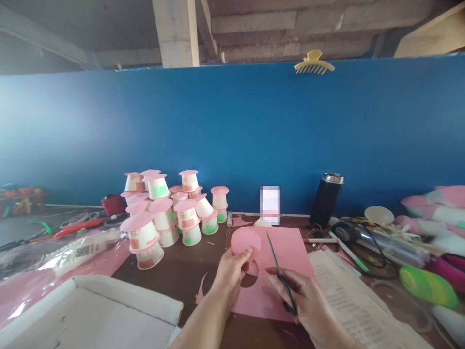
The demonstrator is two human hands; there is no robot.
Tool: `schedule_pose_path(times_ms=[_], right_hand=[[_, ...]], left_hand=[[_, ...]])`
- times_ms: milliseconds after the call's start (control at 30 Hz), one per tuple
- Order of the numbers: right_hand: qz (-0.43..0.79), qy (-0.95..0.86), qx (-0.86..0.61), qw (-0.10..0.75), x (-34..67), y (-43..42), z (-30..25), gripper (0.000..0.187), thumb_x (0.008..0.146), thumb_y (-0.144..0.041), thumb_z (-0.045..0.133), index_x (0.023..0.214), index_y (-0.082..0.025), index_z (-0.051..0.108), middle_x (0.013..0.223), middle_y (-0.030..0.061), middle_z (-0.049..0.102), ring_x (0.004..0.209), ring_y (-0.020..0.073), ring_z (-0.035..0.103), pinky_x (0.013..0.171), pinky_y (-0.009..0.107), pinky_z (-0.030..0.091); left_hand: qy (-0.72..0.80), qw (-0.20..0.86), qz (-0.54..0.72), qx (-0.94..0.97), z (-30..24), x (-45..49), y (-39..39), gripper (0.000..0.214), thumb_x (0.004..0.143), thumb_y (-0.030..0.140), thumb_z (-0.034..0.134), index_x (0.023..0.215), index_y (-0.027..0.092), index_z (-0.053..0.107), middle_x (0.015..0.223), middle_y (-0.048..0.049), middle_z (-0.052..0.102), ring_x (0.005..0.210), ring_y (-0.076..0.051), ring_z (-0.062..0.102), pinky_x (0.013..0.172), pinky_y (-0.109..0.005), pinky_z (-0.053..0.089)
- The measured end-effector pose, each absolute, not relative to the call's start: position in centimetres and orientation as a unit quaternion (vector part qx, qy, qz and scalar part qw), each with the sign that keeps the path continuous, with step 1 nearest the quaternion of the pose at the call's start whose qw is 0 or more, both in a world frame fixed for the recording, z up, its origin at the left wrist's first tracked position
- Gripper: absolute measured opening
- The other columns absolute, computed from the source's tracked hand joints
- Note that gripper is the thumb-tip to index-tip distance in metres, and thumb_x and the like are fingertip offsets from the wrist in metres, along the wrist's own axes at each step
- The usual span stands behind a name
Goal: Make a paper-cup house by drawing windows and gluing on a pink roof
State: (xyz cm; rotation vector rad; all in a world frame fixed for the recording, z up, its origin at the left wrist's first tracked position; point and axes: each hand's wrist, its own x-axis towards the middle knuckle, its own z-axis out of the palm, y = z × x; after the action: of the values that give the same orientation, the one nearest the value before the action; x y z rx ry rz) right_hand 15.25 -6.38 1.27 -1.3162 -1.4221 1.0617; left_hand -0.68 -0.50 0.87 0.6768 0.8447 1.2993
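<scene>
My left hand pinches a round pink paper disc between thumb and fingers. In my right hand is a pair of scissors with black handles, its blades pointing up and away, apart from the disc. Beneath both hands lies a sheet of pink paper with a round piece cut out of its left side. A curved pink offcut rests on the table left of my left wrist.
Paper cups with pink disc tops stand stacked at the back left. An open white box fills the front left. A black bottle, a printed sheet and a green-yellow striped object are on the right. A blue partition rises behind.
</scene>
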Motion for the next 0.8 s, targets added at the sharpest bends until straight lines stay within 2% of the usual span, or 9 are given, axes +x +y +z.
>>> schedule_pose_path(times_ms=[133, 233, 467, 633, 800], right_hand=[[0.443, -0.560, -0.544, 0.441, 15.02, -6.29, 1.21, 0.062, 0.075, -0.064, 0.065, 0.106, -0.011, 0.072, 0.055, -0.0050, 0.042, 0.052, 0.0107, 0.038, 0.049, 0.024, 0.033], [0.450, -0.555, -0.542, 0.443, 14.92, -6.28, 1.20, 0.063, 0.072, -0.066, 0.066, 0.102, -0.012, 0.072, 0.054, -0.0062, 0.038, 0.050, 0.0101, 0.034, 0.047, 0.024, 0.029], [0.447, -0.569, -0.535, 0.436, 15.12, -6.51, 1.46, 0.057, 0.076, -0.061, 0.066, 0.104, -0.012, 0.071, 0.057, -0.0052, 0.042, 0.053, 0.0106, 0.037, 0.050, 0.023, 0.030], [0.442, -0.581, -0.532, 0.429, 15.36, -6.45, 1.14, 0.053, 0.081, -0.057, 0.065, 0.107, -0.012, 0.070, 0.060, -0.0045, 0.044, 0.055, 0.0106, 0.037, 0.051, 0.023, 0.031], [0.426, -0.588, -0.538, 0.429, 15.50, -6.28, 0.82, 0.050, 0.079, -0.055, 0.068, 0.107, -0.013, 0.071, 0.060, -0.0032, 0.049, 0.054, 0.0105, 0.040, 0.048, 0.022, 0.032]], left_hand=[[0.363, 0.673, 0.588, 0.263, 0.92, -0.89, -0.18, 0.038, 0.058, 0.033, 0.087, 0.080, 0.014, 0.063, 0.073, -0.0015, 0.065, 0.061, -0.008, 0.054, 0.059, -0.020, 0.040], [0.360, 0.675, 0.596, 0.246, 1.04, -1.00, -0.08, 0.038, 0.056, 0.031, 0.088, 0.079, 0.015, 0.062, 0.073, -0.0011, 0.066, 0.061, -0.008, 0.054, 0.060, -0.020, 0.042], [0.356, 0.671, 0.597, 0.258, 1.08, -1.02, -0.12, 0.036, 0.056, 0.031, 0.089, 0.077, 0.014, 0.064, 0.072, -0.0015, 0.067, 0.058, -0.007, 0.054, 0.057, -0.020, 0.041], [0.364, 0.658, 0.599, 0.275, 0.73, -0.98, 0.10, 0.038, 0.055, 0.031, 0.088, 0.081, 0.013, 0.067, 0.079, -0.0037, 0.069, 0.064, -0.009, 0.057, 0.060, -0.021, 0.042], [0.359, 0.649, 0.601, 0.297, 0.61, -0.91, 0.19, 0.035, 0.056, 0.030, 0.087, 0.075, 0.013, 0.064, 0.065, 0.0006, 0.063, 0.054, -0.007, 0.048, 0.057, -0.021, 0.039]])
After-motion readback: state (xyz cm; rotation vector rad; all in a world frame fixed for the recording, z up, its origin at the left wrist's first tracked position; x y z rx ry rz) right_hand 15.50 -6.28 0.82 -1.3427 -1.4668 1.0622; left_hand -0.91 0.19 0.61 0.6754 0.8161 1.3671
